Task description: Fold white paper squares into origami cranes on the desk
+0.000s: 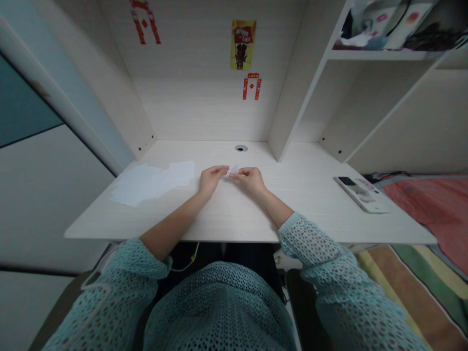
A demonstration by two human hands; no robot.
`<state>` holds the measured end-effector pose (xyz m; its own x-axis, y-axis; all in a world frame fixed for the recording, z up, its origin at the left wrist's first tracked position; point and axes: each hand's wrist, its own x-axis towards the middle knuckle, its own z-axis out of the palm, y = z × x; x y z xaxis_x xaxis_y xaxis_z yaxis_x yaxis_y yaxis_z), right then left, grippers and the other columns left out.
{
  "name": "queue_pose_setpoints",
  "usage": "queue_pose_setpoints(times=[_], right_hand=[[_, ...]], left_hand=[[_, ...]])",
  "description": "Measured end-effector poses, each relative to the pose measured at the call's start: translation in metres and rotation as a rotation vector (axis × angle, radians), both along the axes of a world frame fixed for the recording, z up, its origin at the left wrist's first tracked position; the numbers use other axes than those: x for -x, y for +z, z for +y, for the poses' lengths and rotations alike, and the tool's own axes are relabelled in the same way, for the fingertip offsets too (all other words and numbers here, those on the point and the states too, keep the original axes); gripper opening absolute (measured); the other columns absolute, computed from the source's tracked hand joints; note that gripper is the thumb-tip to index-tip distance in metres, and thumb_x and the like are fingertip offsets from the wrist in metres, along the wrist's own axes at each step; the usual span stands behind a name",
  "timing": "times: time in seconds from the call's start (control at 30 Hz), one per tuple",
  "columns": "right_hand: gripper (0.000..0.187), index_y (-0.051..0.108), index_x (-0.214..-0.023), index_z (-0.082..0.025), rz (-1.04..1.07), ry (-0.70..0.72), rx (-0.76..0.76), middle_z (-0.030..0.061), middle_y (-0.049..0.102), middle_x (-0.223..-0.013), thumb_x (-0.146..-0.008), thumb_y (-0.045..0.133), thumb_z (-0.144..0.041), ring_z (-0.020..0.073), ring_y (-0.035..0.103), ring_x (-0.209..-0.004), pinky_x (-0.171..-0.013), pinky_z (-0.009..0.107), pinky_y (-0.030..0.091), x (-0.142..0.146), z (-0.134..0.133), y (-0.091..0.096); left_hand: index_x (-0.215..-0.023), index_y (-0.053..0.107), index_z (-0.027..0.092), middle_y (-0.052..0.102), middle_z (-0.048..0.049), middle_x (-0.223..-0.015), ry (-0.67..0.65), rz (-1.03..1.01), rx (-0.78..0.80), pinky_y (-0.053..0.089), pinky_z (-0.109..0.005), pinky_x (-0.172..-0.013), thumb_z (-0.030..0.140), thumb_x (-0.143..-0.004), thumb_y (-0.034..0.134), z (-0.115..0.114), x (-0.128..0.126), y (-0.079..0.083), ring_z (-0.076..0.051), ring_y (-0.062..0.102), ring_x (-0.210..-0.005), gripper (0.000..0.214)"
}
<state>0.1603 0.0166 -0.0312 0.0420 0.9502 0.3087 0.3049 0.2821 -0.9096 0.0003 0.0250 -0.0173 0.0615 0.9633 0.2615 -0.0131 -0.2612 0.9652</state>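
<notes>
My left hand (pixel 211 178) and my right hand (pixel 250 178) meet over the middle of the pale desk (pixel 234 214). Both pinch a small folded piece of white paper (pixel 233 170) between their fingertips, just above the desk top. Several loose white paper sheets (pixel 153 181) lie flat on the desk to the left of my left hand, apart from it.
A white remote-like device (pixel 361 193) lies at the desk's right end. A cable hole (pixel 241 147) sits near the back wall. A shelf divider (pixel 288 112) stands right of centre, with cluttered shelves (pixel 387 29) above. A bed with a striped cover (pixel 431 229) borders the right.
</notes>
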Motion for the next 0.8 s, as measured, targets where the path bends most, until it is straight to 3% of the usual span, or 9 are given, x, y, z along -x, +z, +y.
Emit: queue_pose_setpoints(times=[0.13,0.47,0.8], right_hand=[[0.037,0.071,-0.068,-0.015,-0.011,-0.015,-0.024,0.0025,0.066,-0.062,-0.062,0.07,-0.052,0.0134,0.053,-0.054,-0.052,0.025,0.035,-0.0004,0.0008,-0.0025],[0.032,0.071,-0.067,-0.017,0.125,0.005,0.016,0.0053,0.07,-0.068,-0.06,0.073,-0.048,0.0165,0.059,-0.061,-0.059,0.027,0.042,0.001,0.0041,-0.0031],[0.032,0.068,-0.061,-0.016,0.189,0.013,0.0,0.0059,0.068,-0.065,-0.061,0.072,-0.047,0.0161,0.059,-0.059,-0.058,0.027,0.041,0.0054,0.0002,0.0054]], left_hand=[[-0.078,0.071,0.015,0.071,-0.0084,-0.092,-0.051,0.001,-0.003,0.046,-0.034,-0.085,0.035,-0.066,0.07,-0.0005,-0.0013,-0.0017,-0.02,0.064,-0.086,0.023],[-0.074,0.069,0.015,0.071,-0.0087,-0.089,-0.024,-0.072,-0.047,0.047,-0.035,-0.085,0.034,-0.065,0.07,-0.0007,-0.005,-0.0038,-0.019,0.065,-0.084,0.021],[-0.074,0.068,0.016,0.071,-0.0072,-0.089,-0.017,-0.115,-0.04,0.047,-0.033,-0.083,0.036,-0.064,0.071,-0.0019,-0.0055,-0.0017,-0.018,0.064,-0.082,0.022]])
